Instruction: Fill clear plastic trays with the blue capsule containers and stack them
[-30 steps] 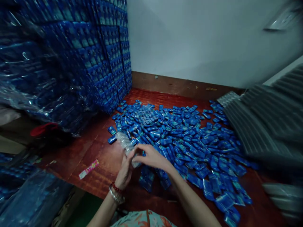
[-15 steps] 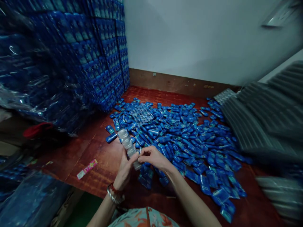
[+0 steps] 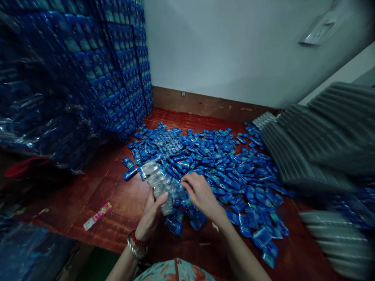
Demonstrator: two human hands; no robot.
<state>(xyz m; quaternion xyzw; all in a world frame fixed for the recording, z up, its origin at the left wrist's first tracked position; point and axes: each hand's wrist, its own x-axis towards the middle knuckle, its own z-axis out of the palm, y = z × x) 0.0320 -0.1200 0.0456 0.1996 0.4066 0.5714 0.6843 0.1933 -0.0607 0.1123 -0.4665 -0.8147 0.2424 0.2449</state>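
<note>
My left hand, with a red bead bracelet and a silver bangle at the wrist, grips clear ridged plastic trays near the front of the table. Just right of them, my right hand has its thumb and fingers pinched at the edge of the clear plastic; the fingertips are too small to read exactly. Beyond and to the right of both hands spreads a large pile of small blue packs. Another clear tray lies on the pile.
Tall stacks of wrapped blue packs stand at the left. Grey ridged trays are stacked at the right, with more trays below. A pink strip lies on the red-brown table. A wall rises behind.
The clear plastic has fanned out from a narrow stack into a wider spread. My right hand has moved right, away from my left thumb. The whole view has shifted slightly.
</note>
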